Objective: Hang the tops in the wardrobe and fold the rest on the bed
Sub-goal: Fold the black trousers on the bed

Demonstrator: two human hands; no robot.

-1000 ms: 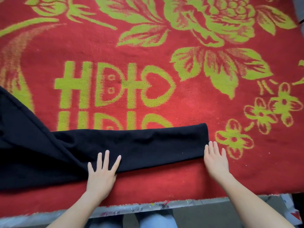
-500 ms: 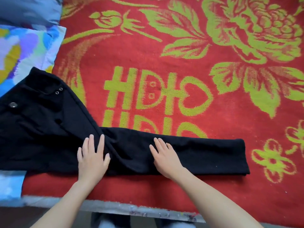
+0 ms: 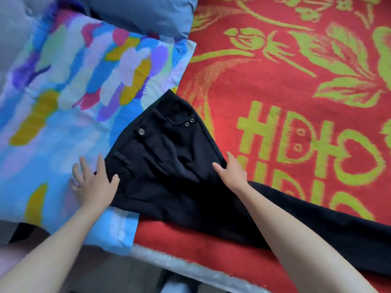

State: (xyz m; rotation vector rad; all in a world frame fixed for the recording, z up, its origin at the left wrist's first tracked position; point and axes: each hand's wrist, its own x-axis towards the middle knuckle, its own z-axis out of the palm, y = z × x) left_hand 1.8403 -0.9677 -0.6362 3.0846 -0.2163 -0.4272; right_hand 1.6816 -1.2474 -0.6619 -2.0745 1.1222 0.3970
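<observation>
- At the far left, a grey cushion (image 3: 12,39) pokes into the top corner
- Next to it lies a bright cover (image 3: 63,98) with blue, pink, purple and yellow patches, and a blue-grey pillow (image 3: 148,13) sits on its top edge
- The left hand (image 3: 94,182) lies flat with its fingers spread wide. Its thumb is on the top band of the black trousers (image 3: 169,166) and its other fingers lie on the bright cover just beside them. It holds nothing
- The black trousers lie flat in the middle of the bed (image 3: 190,269). Their top end rests partly on the bright cover and partly on the red blanket (image 3: 285,85), and the legs run off to the lower right
- A silver button (image 3: 141,131) shines near the top band, and two small silver studs (image 3: 189,122) sit by a pocket
- The right hand (image 3: 232,172) rests on the right side of the black trousers, near the hip. Its fingers are straight and a little apart, the thumb points left, and it grips nothing
- To the right, the red blanket shows green flowers, leaves and big green letters
- Along the bottom runs the pale edge of the bed
</observation>
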